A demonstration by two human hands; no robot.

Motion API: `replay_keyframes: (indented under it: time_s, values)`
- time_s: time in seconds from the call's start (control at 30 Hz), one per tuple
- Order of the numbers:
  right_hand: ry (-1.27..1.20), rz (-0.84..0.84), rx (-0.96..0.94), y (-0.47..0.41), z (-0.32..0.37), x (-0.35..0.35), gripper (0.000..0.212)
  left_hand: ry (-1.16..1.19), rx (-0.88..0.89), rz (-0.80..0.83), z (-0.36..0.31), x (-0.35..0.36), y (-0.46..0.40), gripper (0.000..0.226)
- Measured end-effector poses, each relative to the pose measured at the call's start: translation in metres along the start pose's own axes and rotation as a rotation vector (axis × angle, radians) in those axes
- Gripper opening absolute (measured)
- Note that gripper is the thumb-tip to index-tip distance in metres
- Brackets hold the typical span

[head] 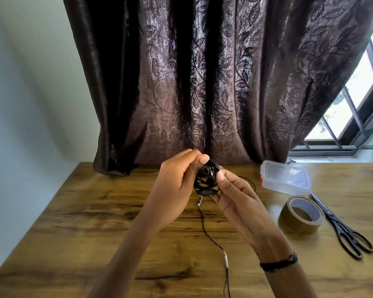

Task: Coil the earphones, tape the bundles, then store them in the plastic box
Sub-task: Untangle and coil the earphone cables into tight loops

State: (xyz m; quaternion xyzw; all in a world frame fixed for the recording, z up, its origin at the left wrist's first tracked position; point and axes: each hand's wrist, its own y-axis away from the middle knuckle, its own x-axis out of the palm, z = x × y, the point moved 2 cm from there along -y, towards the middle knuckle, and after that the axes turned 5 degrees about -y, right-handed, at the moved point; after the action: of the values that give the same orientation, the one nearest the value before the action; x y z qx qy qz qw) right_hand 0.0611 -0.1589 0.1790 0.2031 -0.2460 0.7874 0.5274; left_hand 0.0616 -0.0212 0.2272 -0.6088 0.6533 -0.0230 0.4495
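Head view shows the left hand (177,179) and right hand (235,194), each grip pinching the black earphones (206,179) bundle above the counter (73,211). Its loose cord hangs down. Nearby sit the plastic box (285,179), tape (302,214), scissors (342,226).

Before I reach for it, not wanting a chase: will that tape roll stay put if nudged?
Probably. The brown tape roll lies flat on the wooden table, so it should slide, not roll. It looks thick, so likely fairly heavy.

One coiled earphone bundle (206,179), one plastic box (284,179), one tape roll (300,214), one scissors (342,226), two hands.
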Motion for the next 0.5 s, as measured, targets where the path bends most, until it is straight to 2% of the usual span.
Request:
replay_keyframes:
  time_s: [0.13, 0.23, 0.33, 0.4, 0.5]
  values:
    - [-0.020, 0.010, -0.026, -0.001, 0.004, 0.000, 0.035, 0.274, -0.158, 0.115, 0.001, 0.001, 0.002, 0.039]
    - [-0.005, -0.038, -0.108, 0.001, 0.004, 0.001, 0.030, 0.461, -0.239, 0.120, 0.000, 0.004, 0.003, 0.039]
    - [0.155, -0.086, -0.207, 0.006, 0.007, 0.006, 0.021, 0.661, -0.359, 0.099, 0.005, 0.008, 0.004, 0.035]
    - [0.255, -0.107, -0.228, 0.009, 0.010, 0.009, 0.015, 0.723, -0.408, 0.057, 0.009, 0.008, 0.006, 0.043]
    - [0.300, -0.094, -0.180, 0.012, 0.014, 0.012, 0.020, 0.714, -0.407, -0.011, 0.010, 0.008, 0.005, 0.056]
